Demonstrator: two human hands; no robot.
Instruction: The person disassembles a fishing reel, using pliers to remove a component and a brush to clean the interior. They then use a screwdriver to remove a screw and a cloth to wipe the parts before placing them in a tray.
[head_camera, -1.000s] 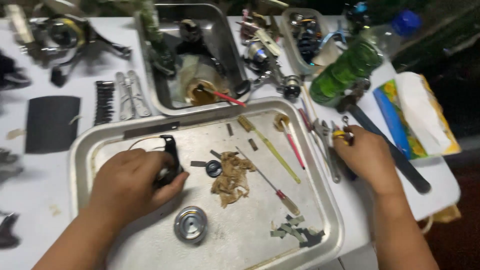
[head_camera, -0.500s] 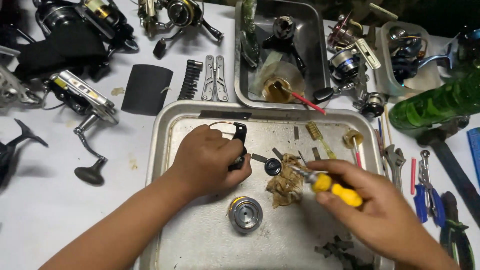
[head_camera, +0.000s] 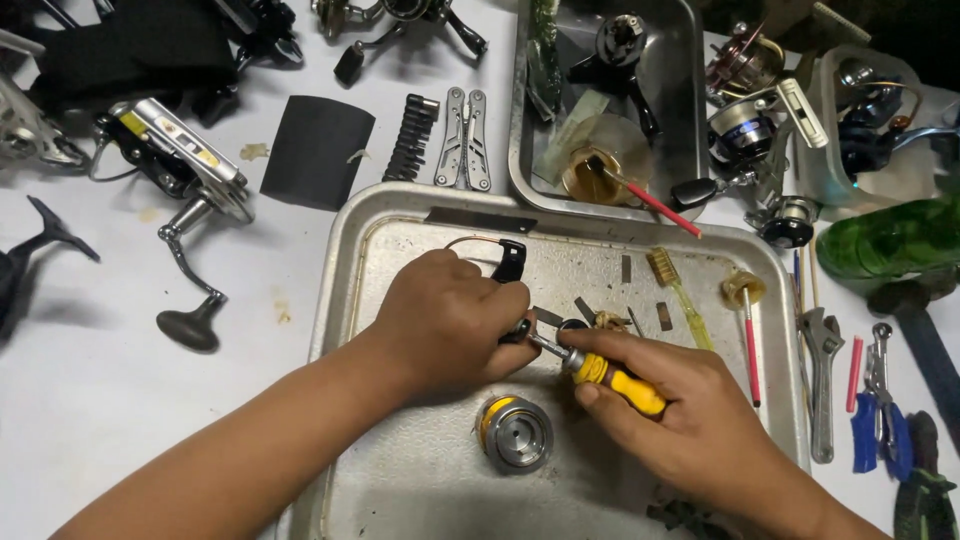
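Since half a second ago the right hand (head_camera: 700, 420) has brought the yellow-handled screwdriver (head_camera: 610, 378) leftward, so its tip now meets the small black reel part (head_camera: 510, 262) pinned under the left hand (head_camera: 450, 320). Left fingers are curled closed over that part at the frame's centre, on the metal tray (head_camera: 340, 300); right fingers are wrapped tight round the yellow grip. The part looks small, rigid and light, probably greasy and slippery, so it is best held by its black frame, not the thin wire bail. Screwdriver handle looks grippy; its shaft is thin. A spool (head_camera: 513, 432) sits just below the hands, with a toothbrush (head_camera: 680, 295) and small loose bits to the right. Tray rims close in the sides; open tray floor lies lower left, and the white table (head_camera: 90, 400) at left has room.
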